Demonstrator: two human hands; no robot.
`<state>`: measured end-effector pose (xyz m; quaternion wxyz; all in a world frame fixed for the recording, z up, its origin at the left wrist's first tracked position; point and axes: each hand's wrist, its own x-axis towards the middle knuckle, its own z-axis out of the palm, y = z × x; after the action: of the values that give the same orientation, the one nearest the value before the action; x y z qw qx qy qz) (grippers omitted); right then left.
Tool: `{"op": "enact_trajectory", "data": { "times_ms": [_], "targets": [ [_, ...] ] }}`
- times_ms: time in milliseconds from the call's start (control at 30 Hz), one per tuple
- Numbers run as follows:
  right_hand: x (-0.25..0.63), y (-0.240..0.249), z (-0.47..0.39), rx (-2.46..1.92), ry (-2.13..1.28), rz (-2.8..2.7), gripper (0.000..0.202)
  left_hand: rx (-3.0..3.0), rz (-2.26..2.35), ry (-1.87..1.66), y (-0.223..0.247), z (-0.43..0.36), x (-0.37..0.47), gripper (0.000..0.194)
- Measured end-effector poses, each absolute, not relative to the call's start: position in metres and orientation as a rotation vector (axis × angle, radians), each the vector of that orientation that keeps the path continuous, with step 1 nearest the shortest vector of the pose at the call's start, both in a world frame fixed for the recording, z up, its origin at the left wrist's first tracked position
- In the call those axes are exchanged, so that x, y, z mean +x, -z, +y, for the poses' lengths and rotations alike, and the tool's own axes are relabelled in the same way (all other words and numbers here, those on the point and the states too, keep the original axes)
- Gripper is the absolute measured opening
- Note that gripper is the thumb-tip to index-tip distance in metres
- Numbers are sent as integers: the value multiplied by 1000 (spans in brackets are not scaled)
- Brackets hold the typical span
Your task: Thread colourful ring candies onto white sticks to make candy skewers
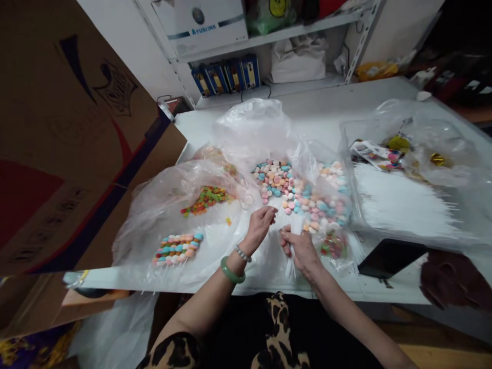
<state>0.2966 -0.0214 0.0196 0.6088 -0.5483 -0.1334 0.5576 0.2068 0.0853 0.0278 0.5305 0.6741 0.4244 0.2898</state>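
Observation:
My right hand (302,248) is closed around a bundle of thin white sticks (292,261) near the table's front edge. Just left of it, my left hand (262,224) has its fingers pinched together; whatever they hold, if anything, is too small to tell. Pastel round candies (274,177) lie on clear plastic beyond my hands, and more show through a plastic bag (323,200) at the right. Small gummy candies (207,199) in green, orange and red lie to the left. Several candy skewers (179,249) lie side by side at the front left.
A large cardboard box (88,133) stands at the left. On the right are a clear tray (355,205) of white sticks (403,200), a black stand-like object (390,258) and dark red cloth (455,279). A metal shelf (315,25) rises behind.

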Motion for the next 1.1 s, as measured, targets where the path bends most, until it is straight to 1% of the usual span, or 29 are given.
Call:
{"op": "enact_trajectory", "data": {
  "times_ms": [67, 100, 167, 267, 333, 400, 533, 567, 633, 700, 767, 867, 967, 1100],
  "targets": [
    [309, -6, -17, -1314, -1207, -214, 25, 2003, 988, -652, -15, 111, 226, 24],
    [314, 1, -16, -1326, -1193, -182, 26, 2191, 1002, -610, -8, 123, 232, 29],
    [320, 14, -14, -1336, -1227, -137, 27, 2444, 1177, -526, 5, 145, 235, 45],
    [321, 26, -16, -1341, -1317, -100, 29, 2529, 1535, -462, 24, 160, 215, 63],
    [319, 30, -19, -1342, -1341, -124, 28, 2510, 1654, -444, 32, 160, 193, 72],
    [317, 31, -21, -1343, -1351, -150, 27, 2511, 1641, -396, 33, 156, 172, 68],
    [318, 30, -20, -1344, -1377, -164, 27, 2573, 1598, -304, 18, 149, 162, 38],
    [318, 29, -19, -1346, -1382, -169, 27, 2617, 1575, -306, 13, 149, 167, 34],
    [318, 30, -18, -1349, -1391, -176, 27, 2729, 1423, -307, 6, 154, 185, 37],
    [318, 30, -17, -1350, -1396, -178, 27, 2750, 1228, -234, 2, 162, 205, 42],
    [317, 29, -17, -1352, -1386, -177, 28, 2638, 1343, -171, 1, 173, 220, 51],
    [316, 27, -18, -1354, -1367, -179, 29, 2459, 1735, -220, 2, 182, 230, 60],
    [316, 25, -17, -1362, -1356, -179, 29, 2297, 1969, -275, 4, 178, 230, 57],
    [316, 26, -16, -1367, -1347, -180, 31, 2324, 1828, -226, 5, 149, 237, 44]
  ]
}}
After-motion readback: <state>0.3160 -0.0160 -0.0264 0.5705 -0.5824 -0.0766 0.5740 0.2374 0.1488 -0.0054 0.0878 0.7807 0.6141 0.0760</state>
